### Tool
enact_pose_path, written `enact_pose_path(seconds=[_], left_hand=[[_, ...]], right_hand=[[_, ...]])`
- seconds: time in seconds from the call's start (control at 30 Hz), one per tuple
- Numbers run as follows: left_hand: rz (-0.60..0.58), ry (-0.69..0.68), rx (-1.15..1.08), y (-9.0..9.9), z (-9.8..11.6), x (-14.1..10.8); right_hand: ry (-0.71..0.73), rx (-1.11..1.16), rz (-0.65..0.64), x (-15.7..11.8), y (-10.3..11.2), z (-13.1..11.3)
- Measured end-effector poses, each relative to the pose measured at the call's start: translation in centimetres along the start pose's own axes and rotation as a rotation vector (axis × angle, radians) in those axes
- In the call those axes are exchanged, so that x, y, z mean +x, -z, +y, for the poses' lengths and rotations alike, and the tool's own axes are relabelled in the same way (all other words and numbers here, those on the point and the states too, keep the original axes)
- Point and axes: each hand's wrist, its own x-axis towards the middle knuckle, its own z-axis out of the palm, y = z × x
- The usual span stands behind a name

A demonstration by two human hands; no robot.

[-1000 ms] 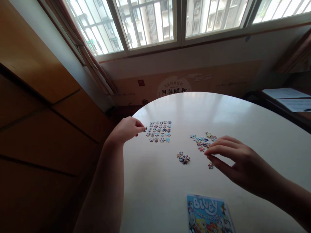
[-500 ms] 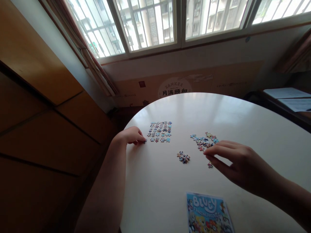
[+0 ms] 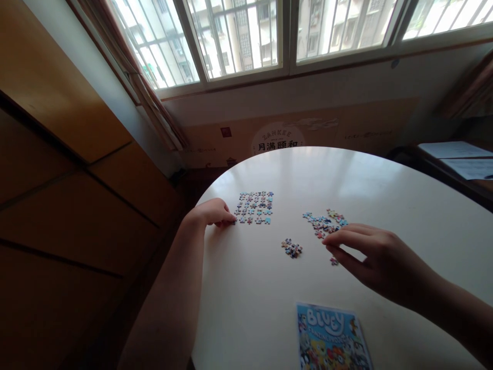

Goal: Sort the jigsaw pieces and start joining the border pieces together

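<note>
Rows of small puzzle pieces (image 3: pixel 253 205) lie in a grid on the white round table (image 3: pixel 239 288). At the grid's lower left corner, my left hand (image 3: pixel 217 212) pinches a puzzle piece, mostly covered by the fingertips. My right hand (image 3: pixel 362 249) is closed in a pinch beside a loose heap of pieces (image 3: pixel 323 225); whatever its fingertips may hold is too small to make out. A smaller heap (image 3: pixel 291 248) lies between the hands, and a single piece (image 3: pixel 334 261) sits under the right hand's fingers.
A blue Bluey picture sheet or box (image 3: pixel 332 336) lies near the table's front edge. Papers (image 3: pixel 458 150) rest on a dark surface at the far right. Wooden cabinets (image 3: pixel 57 180) stand at the left, and barred windows are behind the table.
My left hand has moved slightly right and up, bringing its piece closer to the grid's bottom row. My right hand has stayed almost in place.
</note>
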Motion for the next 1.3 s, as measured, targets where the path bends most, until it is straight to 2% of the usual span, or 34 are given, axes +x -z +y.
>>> enact_pose_path(seconds=[0.13,0.3,0.47,0.73,0.97,1.03,1.1,1.2,1.23,1.3], left_hand=[[-0.004,-0.023,-0.004,0.0,-0.2,0.1],[-0.008,-0.011,-0.020,-0.1,0.0,0.1],[-0.001,-0.003,-0.014,0.0,0.3,0.4],[0.014,0.007,-0.022,0.0,0.6,0.1],[0.021,0.008,-0.032,0.2,0.2,-0.1],[0.099,-0.044,-0.009,0.4,0.0,-0.2],[0.236,-0.134,0.019,0.4,0.4,-0.5],[0.397,-0.372,0.080,-0.4,2.2,-1.8],[0.396,-0.470,0.099,-0.9,3.1,-2.3],[0.306,-0.657,0.100,-2.0,5.0,-3.3]], right_hand=[[-0.011,-0.024,-0.024,-0.1,-0.1,0.3],[-0.138,-0.177,-0.062,-0.1,-0.1,1.8],[-0.133,-0.243,-0.195,0.3,0.4,3.0],[-0.194,-0.227,-0.392,0.3,0.6,1.9],[-0.211,-0.287,-0.370,0.2,0.0,2.2],[-0.204,-0.331,-0.285,0.2,-0.2,1.9],[-0.147,-0.333,-0.176,0.2,-0.5,1.3],[-0.012,-0.259,-0.100,0.3,-1.6,0.6],[0.019,-0.241,-0.093,0.3,-2.1,0.5],[0.039,-0.231,-0.074,0.2,-3.2,0.3]])
